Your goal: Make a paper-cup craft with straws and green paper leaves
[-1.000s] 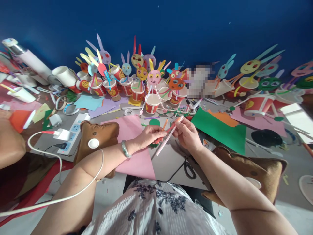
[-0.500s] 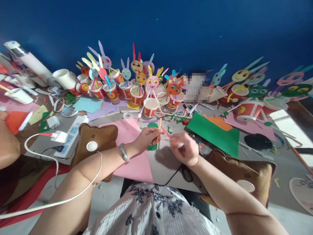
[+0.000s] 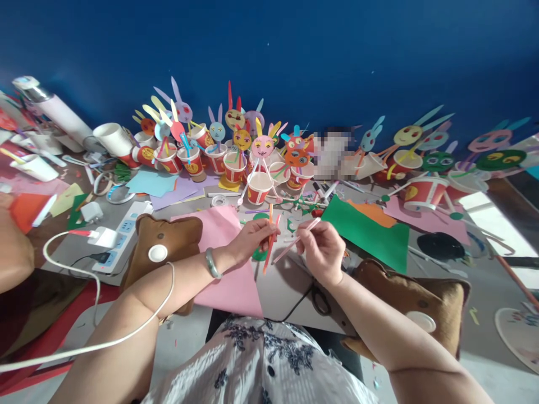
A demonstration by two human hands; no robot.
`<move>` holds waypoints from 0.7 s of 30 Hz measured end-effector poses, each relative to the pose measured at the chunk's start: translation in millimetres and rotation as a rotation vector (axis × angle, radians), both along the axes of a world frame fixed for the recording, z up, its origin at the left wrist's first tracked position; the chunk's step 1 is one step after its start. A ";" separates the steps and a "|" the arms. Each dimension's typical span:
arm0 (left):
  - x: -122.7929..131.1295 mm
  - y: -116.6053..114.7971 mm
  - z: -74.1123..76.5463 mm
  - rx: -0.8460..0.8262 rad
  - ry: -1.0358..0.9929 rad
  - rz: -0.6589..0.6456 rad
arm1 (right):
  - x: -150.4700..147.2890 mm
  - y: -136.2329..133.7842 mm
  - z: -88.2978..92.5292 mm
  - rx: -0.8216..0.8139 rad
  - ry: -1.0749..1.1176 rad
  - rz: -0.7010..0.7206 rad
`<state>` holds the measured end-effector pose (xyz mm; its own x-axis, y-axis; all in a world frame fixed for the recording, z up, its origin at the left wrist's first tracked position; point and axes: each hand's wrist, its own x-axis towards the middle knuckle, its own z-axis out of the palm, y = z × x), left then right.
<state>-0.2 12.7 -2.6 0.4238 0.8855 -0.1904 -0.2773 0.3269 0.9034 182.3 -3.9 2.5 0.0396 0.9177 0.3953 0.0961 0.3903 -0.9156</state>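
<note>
My left hand [image 3: 256,237] is closed in a pinch around narrow orange and red paper strips [image 3: 268,255], which stick out above and below the fingers. A thin pale pink strip [image 3: 284,253] slants down to the left from my right hand [image 3: 325,249], whose thumb and fingers close on it. Its lower end comes near the orange strip; whether they touch I cannot tell. Under the left fingers lies a green paper shape [image 3: 260,252], partly covered. A large pink paper sheet [image 3: 236,286] spreads beneath my left wrist.
Behind stand paper cups [image 3: 260,193] with rabbit-like paper figures. Green paper [image 3: 366,235] lies to the right, black-handled scissors [image 3: 321,302] near the front edge. Brown cushions [image 3: 168,235] lie under both forearms. A white cable [image 3: 126,338] crosses my left arm beside a power strip [image 3: 124,235].
The red strip now lies along the orange one in my left hand. My right hand has turned, and a pale pink strip shows clearly in its fingers.
</note>
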 end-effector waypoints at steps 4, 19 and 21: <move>-0.9 -0.7 -1.2 0.103 0.013 -0.128 | -2.2 15.3 -1.9 -0.270 0.252 0.049; -3.8 2.3 -6.5 0.116 0.101 -0.300 | -4.5 19.0 -10.6 -0.450 0.228 0.272; -3.5 1.9 -2.9 0.107 0.072 -0.292 | -3.7 19.9 -11.8 -0.435 0.253 0.265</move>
